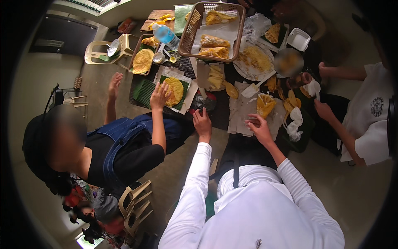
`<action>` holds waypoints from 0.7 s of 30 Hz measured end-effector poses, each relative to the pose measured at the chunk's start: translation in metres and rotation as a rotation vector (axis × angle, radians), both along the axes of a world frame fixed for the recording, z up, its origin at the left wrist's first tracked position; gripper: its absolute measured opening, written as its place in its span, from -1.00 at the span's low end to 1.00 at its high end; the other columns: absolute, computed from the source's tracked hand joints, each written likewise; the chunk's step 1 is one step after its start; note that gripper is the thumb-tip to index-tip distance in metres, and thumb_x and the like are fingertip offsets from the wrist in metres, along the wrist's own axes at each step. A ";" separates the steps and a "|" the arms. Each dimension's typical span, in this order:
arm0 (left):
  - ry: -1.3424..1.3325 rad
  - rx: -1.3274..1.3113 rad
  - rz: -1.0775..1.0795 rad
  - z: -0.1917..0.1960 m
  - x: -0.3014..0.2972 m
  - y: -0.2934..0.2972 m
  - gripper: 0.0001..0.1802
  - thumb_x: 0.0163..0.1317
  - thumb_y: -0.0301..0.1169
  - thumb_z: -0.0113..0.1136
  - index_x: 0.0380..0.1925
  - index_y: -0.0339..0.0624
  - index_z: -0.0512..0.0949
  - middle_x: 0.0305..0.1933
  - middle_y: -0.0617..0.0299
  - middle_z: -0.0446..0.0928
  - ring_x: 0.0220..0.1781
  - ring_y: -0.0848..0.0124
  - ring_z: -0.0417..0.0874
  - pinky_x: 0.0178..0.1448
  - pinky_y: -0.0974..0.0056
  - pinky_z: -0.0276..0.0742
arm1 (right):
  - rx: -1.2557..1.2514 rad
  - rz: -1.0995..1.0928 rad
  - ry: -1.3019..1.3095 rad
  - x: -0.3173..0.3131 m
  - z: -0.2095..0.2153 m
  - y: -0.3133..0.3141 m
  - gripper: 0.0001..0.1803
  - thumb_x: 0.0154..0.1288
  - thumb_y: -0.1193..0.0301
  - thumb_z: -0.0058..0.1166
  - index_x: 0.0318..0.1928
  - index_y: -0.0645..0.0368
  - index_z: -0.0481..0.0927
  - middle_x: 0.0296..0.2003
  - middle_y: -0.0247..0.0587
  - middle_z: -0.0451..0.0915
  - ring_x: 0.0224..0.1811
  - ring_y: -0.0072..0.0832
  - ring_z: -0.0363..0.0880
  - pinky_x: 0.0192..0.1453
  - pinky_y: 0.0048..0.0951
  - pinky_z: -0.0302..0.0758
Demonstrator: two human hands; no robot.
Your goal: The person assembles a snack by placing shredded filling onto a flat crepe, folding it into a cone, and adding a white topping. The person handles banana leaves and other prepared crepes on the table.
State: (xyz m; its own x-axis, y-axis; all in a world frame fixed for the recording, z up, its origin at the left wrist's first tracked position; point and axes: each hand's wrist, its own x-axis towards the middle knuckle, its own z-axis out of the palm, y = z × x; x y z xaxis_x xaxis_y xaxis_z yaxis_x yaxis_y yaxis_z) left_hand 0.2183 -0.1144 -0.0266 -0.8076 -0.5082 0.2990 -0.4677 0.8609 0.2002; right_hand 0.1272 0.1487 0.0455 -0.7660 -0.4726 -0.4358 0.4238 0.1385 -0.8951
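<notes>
Above the front edge of the table is my left hand (202,124), its fingers apart and nothing seen in it. It is nearest a dark and red bundle (206,102). My right hand (262,129) is over a sheet of cardboard (238,116), with its fingers curved and apart. Just beyond its fingertips stands a folded yellow flatbread (265,105), seemingly not gripped. A white plastic spatula or spoon (251,90) lies past the cardboard. To the left, a co-worker's hand (158,96) rests at a round yellow flatbread (174,92) on a banana leaf (145,93).
A brown plastic basket (186,41) at the back holds folded flatbreads. Nearby are a water bottle (166,36), a plate of yellow crumbs (253,61) and a tray of yellow strips (216,76). At right, another person's hand (325,111) holds a white spoon (318,89) near crumpled plastic (295,124).
</notes>
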 end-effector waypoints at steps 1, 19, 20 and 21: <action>-0.001 0.004 -0.018 -0.001 0.000 -0.003 -0.73 0.26 -0.49 0.23 -0.02 -0.17 0.59 -0.05 0.09 0.54 0.04 0.08 0.58 0.05 0.07 0.57 | 0.006 0.014 0.030 0.000 0.003 -0.004 -0.62 0.40 0.53 0.12 0.21 0.22 0.51 -0.09 -0.16 0.72 -0.07 -0.47 0.70 0.00 -0.46 0.60; 0.297 0.759 -0.085 0.190 0.021 0.040 -0.90 0.35 -0.69 0.05 -0.19 -0.33 0.50 -0.35 0.19 0.50 -0.32 0.35 0.54 -0.18 0.34 0.44 | -0.683 0.135 -0.969 -0.005 0.014 -0.091 0.01 0.29 -0.47 -0.13 0.49 0.00 0.23 0.30 -0.23 0.50 0.32 -0.32 0.48 0.35 0.02 0.43; 0.316 0.844 -0.029 0.196 0.021 0.037 -0.90 0.37 -0.69 0.04 -0.19 -0.33 0.49 -0.37 0.25 0.48 -0.35 0.46 0.50 -0.20 0.38 0.41 | -0.860 0.147 -1.083 -0.005 0.006 -0.090 0.00 0.31 -0.47 -0.17 0.49 -0.01 0.24 0.32 -0.24 0.49 0.33 -0.31 0.48 0.38 0.03 0.40; 0.328 0.980 -0.012 0.190 0.024 0.025 -0.92 0.40 -0.68 0.04 -0.19 -0.33 0.48 -0.40 0.38 0.40 -0.33 0.63 0.36 -0.24 0.47 0.31 | -0.804 0.198 -1.051 -0.003 0.006 -0.095 -0.04 0.35 -0.43 -0.19 0.48 0.01 0.26 0.33 -0.24 0.48 0.34 -0.30 0.48 0.40 0.01 0.38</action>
